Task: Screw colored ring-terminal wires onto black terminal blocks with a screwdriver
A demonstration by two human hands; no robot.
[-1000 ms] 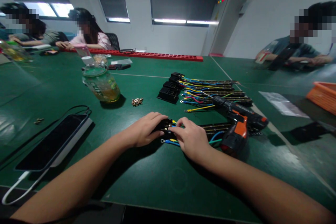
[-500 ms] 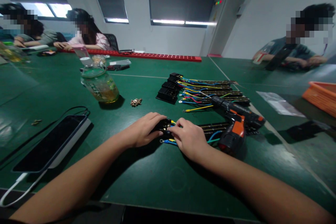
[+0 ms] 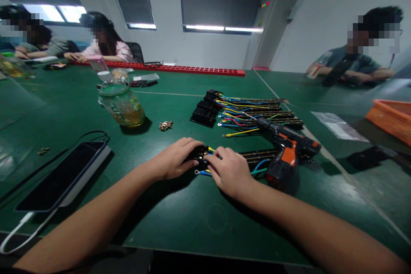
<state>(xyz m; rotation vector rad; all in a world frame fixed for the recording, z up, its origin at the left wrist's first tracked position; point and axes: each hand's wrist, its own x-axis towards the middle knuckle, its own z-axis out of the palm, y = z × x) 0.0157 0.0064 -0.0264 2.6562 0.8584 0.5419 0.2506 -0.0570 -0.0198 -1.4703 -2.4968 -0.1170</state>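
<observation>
Hands stay together at centre frame, so handling remains at the glossy black plastic socket block point(image 3: 202, 150). The left hand point(image 3: 175, 160) grips it; the right hand point(image 3: 233, 173) bends narrowly over its contacts, any pinched piece hidden. Brassy screws point(image 3: 166, 126) lie upper left of them, the orange-black drill point(image 3: 287, 152) right.

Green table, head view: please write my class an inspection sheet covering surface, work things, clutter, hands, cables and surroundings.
Surface: green table, faint ring mark.
Work things: black module at the hands; black housings beyond; cordless drill on its side; pile of small brassy fasteners.
Clutter: phone, jar of amber liquid.
Hands: left hand grips the module; right hand works beside it, fingertip contents unclear.
Cables: white cable at the phone.
Surroundings: three people seated across; orange basket far right.
</observation>
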